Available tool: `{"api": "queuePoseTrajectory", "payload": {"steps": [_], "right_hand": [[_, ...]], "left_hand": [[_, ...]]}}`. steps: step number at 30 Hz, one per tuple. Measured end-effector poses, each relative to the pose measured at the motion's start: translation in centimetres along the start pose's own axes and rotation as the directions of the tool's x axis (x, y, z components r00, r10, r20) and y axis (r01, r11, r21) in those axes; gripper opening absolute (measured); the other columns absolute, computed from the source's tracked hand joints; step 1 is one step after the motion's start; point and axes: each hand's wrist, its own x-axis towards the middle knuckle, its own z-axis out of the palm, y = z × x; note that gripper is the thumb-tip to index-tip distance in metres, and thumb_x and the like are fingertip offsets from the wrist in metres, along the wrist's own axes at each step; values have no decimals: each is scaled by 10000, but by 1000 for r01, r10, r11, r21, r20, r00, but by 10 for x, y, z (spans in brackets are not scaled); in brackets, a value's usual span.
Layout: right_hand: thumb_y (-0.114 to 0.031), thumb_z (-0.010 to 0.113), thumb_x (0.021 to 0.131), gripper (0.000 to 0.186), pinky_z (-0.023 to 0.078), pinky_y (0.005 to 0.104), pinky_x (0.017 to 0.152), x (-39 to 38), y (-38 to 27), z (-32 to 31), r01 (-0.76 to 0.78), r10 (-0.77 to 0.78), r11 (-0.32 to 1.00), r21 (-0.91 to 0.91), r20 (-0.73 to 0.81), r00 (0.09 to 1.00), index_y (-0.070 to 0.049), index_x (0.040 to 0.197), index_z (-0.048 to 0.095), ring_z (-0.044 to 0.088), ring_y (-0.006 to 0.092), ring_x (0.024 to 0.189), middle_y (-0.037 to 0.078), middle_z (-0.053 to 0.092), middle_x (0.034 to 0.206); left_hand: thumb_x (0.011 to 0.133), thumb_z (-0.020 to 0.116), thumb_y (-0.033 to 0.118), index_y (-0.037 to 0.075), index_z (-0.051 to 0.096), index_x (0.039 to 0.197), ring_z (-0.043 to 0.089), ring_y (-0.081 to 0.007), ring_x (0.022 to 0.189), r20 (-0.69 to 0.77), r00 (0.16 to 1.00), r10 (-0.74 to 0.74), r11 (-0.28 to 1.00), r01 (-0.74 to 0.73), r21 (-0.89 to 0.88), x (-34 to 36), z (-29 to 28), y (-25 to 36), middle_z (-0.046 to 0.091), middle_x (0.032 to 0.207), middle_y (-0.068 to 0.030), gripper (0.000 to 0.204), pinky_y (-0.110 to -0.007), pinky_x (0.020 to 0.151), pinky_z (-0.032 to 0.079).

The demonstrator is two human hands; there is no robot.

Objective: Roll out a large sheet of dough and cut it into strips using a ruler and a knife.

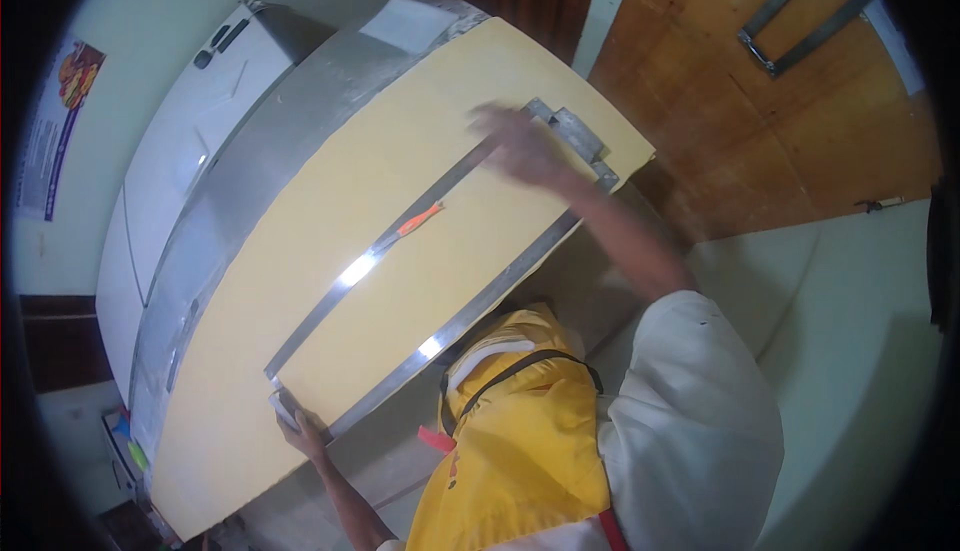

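Observation:
A wide, pale yellow sheet covers most of the table. On it lies a long rectangular frame of flat metal bars, slanting from lower left to upper right. My left hand is closed on the short near-left end of the metal frame. Over its far-right end, my right hand is smeared by motion, so its fingers do not show clearly. Beside that hand are metal end pieces of the frame. An orange-handled tool lies by the long far bar; its working end is hard to make out.
The metal table shows beyond the sheet, with a white flat piece at its far end. A white appliance stands behind. On the right, a wooden board carries a hanging metal frame.

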Motion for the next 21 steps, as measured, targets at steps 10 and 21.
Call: {"api": "queuePoseTrajectory", "payload": {"steps": [10,21], "right_hand": [[-187,624,897,740,141,422,1245,-79,108,-111,-83,196,965,-251,469,861,-46,1533,272,100,300,1523,119,244,1611],[-26,563,826,828,69,388,1259,-82,97,-119,-24,213,946,-323,564,798,-1,1555,172,49,280,1532,119,125,1648]], "left_hand": [[931,513,122,-73,438,1405,496,-355,1273,-57,998,-42,998,44,33,0,1,5,522,1364,-244,518,-438,1078,368],[954,481,169,-75,418,1422,470,-360,1314,-25,1000,11,999,-10,30,0,-9,15,482,1426,-247,531,-442,1105,358]]}}
